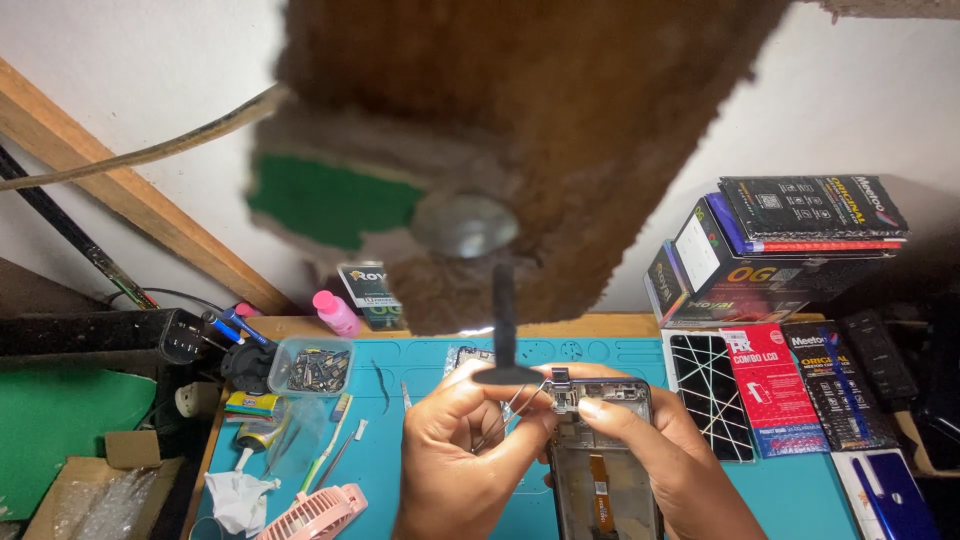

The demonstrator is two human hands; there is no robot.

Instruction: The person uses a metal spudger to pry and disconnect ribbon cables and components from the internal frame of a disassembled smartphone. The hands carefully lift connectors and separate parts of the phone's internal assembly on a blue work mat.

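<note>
An opened phone frame [610, 470] with its back removed lies over the teal work mat [790, 490], showing an orange flex cable [600, 495] inside. My right hand [660, 450] grips the frame's upper right edge. My left hand [455, 450] pinches thin metal tweezers [515, 405], whose tips reach a small part [560, 380] at the top of the frame. A blurred brown object with a dark stem [505, 300] hangs close to the camera and hides the middle of the view.
Left of the mat lie a clear box of small parts [312, 367], a pink bottle [335, 312], a pink hand fan [315, 515], a toothbrush and tubes. Stacked boxes [770, 250] and packaged phone parts [770, 390] fill the right side. A wooden beam runs up the wall at left.
</note>
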